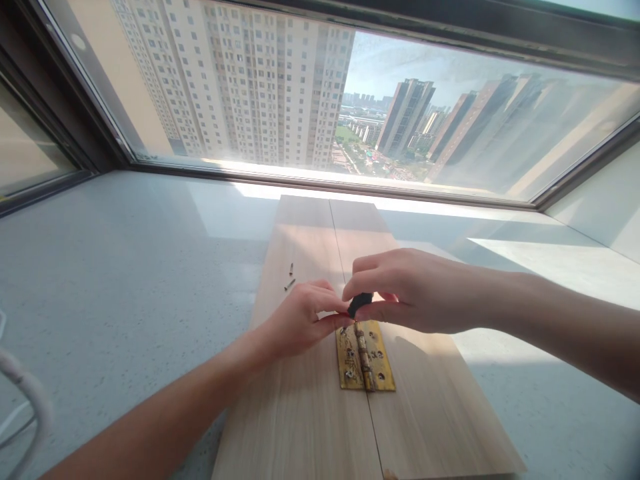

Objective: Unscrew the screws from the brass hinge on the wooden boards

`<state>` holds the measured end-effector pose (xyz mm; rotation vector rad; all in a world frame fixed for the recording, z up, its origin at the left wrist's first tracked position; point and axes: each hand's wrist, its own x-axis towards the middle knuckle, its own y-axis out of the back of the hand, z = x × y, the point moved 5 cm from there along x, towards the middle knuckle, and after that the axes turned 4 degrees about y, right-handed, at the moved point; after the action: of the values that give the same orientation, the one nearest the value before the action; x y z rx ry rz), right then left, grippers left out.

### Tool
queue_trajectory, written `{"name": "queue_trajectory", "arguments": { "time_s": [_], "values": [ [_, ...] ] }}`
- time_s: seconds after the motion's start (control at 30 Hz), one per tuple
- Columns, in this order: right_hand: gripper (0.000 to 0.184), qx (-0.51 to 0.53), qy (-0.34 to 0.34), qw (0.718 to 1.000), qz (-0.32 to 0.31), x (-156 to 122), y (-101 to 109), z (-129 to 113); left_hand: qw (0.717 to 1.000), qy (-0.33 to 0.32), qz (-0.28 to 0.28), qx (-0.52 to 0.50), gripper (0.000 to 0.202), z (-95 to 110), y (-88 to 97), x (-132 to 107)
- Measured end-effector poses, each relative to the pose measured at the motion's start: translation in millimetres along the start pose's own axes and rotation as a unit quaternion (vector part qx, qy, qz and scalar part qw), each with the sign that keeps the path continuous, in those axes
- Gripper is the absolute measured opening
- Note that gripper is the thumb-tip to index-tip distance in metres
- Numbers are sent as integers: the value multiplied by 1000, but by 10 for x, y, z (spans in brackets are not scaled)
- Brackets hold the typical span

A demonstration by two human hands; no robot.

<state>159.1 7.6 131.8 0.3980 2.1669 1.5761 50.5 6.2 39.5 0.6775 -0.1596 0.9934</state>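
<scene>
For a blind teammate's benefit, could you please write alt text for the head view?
Left hand and right hand are close together at the far end of a worn yellow hinge, the right holding a dark object. The hinge spans the seam between two pale boards; two screws lie on the left board; a window overlooks tall buildings.

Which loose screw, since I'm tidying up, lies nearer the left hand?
The slanted screw, just beside the left hand; the other screw lies farther off, towards the window.
</scene>
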Motion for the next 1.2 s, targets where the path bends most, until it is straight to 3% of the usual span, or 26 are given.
{"name": "queue_trajectory", "arguments": {
  "time_s": [0.1,0.2,0.33,0.5,0.67,0.77,0.9,0.97,1.07,1.2],
  "values": [
    [32,-86,-138,986,41,-11,-33,15,1000,7,17,6,15,4,11,4],
    [37,-100,-187,976,46,-11,-101,-30,999,26,20,5,13,-7,9,-5],
    [26,-17,-105,994,11,16,-114,-74,998,53,30,-3,10,-23,-5,-19],
    [25,1,-26,999,-45,-18,-5,-24,997,66,41,6,7,4,0,-4],
    [24,-17,13,997,-74,-34,61,-25,999,38,-29,-18,11,38,-23,25],
    [15,-43,-40,998,-38,-8,62,-43,999,36,-16,-20,12,19,-15,19],
    [23,-150,-175,973,21,3,0,-78,999,33,18,-19,16,3,-21,2],
    [22,-167,-183,968,29,13,-42,-119,998,46,25,-20,12,-10,-30,-2],
    [18,-119,-138,983,24,21,-56,-132,997,66,39,-17,11,-23,-31,-5],
    [15,-46,-15,999,-11,-16,4,-104,996,66,67,-12,13,-7,-23,-2]
  ]
}}
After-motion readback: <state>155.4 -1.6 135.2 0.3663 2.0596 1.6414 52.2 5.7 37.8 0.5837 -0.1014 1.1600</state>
